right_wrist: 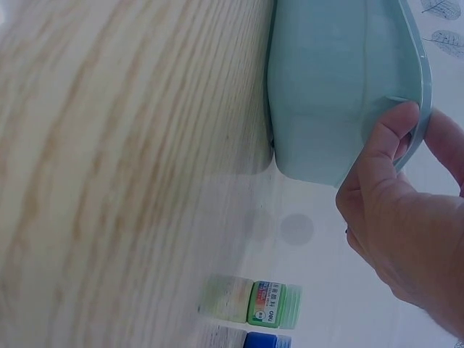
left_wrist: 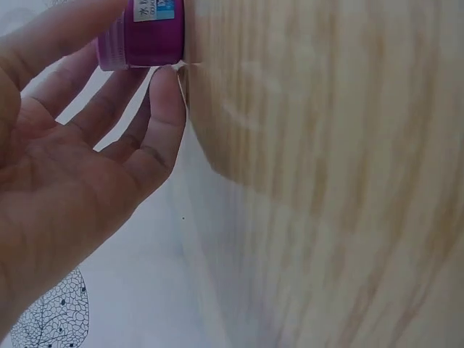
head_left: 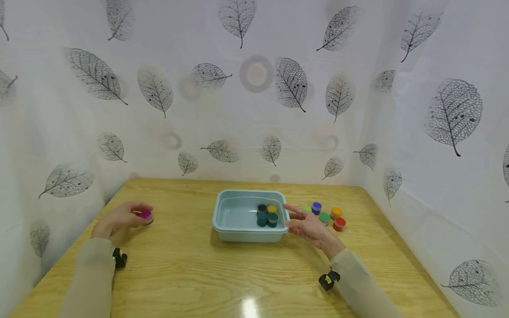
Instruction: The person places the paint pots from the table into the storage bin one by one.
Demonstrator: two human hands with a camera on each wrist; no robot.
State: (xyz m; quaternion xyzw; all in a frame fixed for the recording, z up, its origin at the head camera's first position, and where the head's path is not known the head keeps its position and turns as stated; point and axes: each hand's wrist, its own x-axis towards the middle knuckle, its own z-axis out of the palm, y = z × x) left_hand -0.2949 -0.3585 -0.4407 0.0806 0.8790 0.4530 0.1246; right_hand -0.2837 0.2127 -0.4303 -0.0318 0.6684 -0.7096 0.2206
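At the left of the table my left hand (head_left: 124, 217) holds a small purple paint jar (head_left: 146, 215) between thumb and fingers. In the left wrist view the purple jar (left_wrist: 154, 32) stands upright with its base right at the wood and a label on its side. My right hand (head_left: 310, 227) grips the right rim of a pale blue plastic bin (head_left: 248, 236). Up close, the right wrist view has the thumb and fingers around the rim of the bin (right_wrist: 326, 94). Inside the bin, toward its right end, stand black, yellow and dark green paint jars (head_left: 272, 219).
Right of the bin stand more paint jars: light green, a blue jar (head_left: 316, 208), a green jar (head_left: 324, 217), an orange jar (head_left: 336, 213) and a red jar (head_left: 339, 224). A leaf-patterned white curtain (head_left: 254, 132) borders the wooden table (head_left: 179, 274) behind and at both sides.
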